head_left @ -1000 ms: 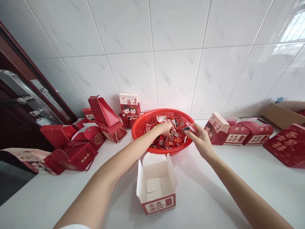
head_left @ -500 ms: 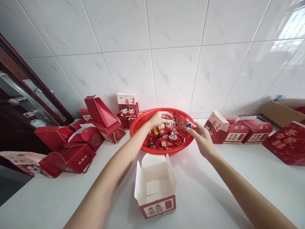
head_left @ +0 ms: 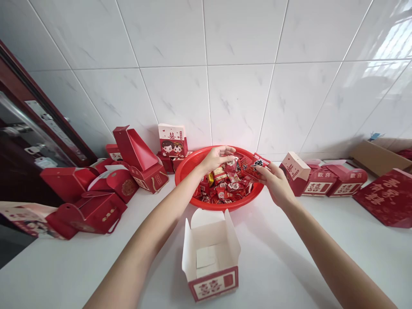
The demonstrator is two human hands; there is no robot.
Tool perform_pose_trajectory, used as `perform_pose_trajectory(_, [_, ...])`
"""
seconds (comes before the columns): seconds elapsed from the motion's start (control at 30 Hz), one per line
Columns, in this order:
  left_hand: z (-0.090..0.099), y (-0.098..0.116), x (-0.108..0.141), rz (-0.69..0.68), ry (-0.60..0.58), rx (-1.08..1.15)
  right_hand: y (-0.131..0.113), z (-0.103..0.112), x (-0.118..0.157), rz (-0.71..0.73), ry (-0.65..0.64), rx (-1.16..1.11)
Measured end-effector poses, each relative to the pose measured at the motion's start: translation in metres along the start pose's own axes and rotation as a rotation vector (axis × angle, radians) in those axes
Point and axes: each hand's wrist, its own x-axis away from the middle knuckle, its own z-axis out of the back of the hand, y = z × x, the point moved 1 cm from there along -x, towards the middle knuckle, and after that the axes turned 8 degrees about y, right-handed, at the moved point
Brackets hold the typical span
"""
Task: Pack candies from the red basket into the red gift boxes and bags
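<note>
A red plastic basket (head_left: 184, 166) holds many wrapped candies (head_left: 222, 189), mostly red with a few gold ones. My left hand (head_left: 217, 159) is over the basket's left half, its thumb and fingers closed around a small red-and-white wrapped candy (head_left: 232, 162). At the right rim, my right hand (head_left: 276, 182) pinches a flat red packet (head_left: 260, 161) printed with bold black characters. Between my forearms stands an open carton (head_left: 213, 286), white inside with a red-and-cream front; nothing but its folded bottom flaps shows inside.
Red gift boxes (head_left: 96, 210) crowd the left side, some with lids up. A box with cartoon figures (head_left: 173, 141) stands behind the basket. More red boxes (head_left: 317, 180) and a brown cardboard box (head_left: 370, 155) line the right, against a tiled wall (head_left: 240, 103).
My right hand has drawn the red packet slightly up and to the right, tilting it. The left hand stays over the candies in nearly the same place.
</note>
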Motion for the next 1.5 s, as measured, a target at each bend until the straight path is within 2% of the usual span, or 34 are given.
perform_pose_trajectory(0.13, [-0.001, 0.002, 0.002, -0.028, 0.090, 0.039, -0.004, -0.019, -0.013, -0.068, 0.008, 0.018])
perform_pose_trajectory(0.23, [-0.001, 0.004, 0.006, -0.033, 0.150, 0.030, -0.001, -0.032, -0.018, -0.088, -0.076, 0.019])
perform_pose_trajectory(0.33, [-0.001, 0.006, 0.008, -0.037, 0.182, 0.043, 0.004, -0.040, -0.020, -0.084, -0.152, 0.020])
perform_pose_trajectory(0.4, [-0.001, 0.007, 0.008, -0.046, 0.185, 0.044, 0.006, -0.041, -0.020, -0.084, -0.125, 0.008])
perform_pose_trajectory(0.5, [-0.004, 0.010, 0.005, -0.074, 0.168, 0.031, 0.010, -0.040, -0.021, -0.085, -0.059, -0.025])
perform_pose_trajectory(0.7, [-0.010, 0.011, 0.004, -0.085, 0.100, 0.005, 0.014, -0.041, -0.022, -0.048, -0.093, -0.054])
perform_pose_trajectory(0.83, [-0.010, 0.013, 0.004, -0.061, 0.084, 0.050, 0.015, -0.042, -0.021, -0.043, -0.036, -0.081])
perform_pose_trajectory(0.9, [-0.010, 0.016, 0.006, -0.009, 0.038, 0.068, 0.015, -0.042, -0.021, -0.018, 0.003, -0.106])
perform_pose_trajectory(1.0, [-0.009, 0.021, 0.011, 0.105, -0.092, 0.041, 0.014, -0.042, -0.022, 0.023, 0.034, -0.153])
perform_pose_trajectory(1.1, [-0.008, 0.023, 0.014, 0.135, -0.178, 0.029, 0.014, -0.042, -0.022, 0.032, 0.066, -0.187])
perform_pose_trajectory(1.2, [-0.006, 0.022, 0.015, 0.100, -0.163, 0.046, 0.014, -0.042, -0.022, 0.004, 0.080, -0.207])
perform_pose_trajectory(1.37, [-0.003, 0.021, 0.015, 0.038, -0.153, 0.002, 0.010, -0.043, -0.020, -0.017, 0.022, -0.208])
perform_pose_trajectory(1.5, [0.000, 0.018, 0.015, 0.055, -0.146, -0.010, 0.009, -0.044, -0.019, -0.018, 0.048, -0.217])
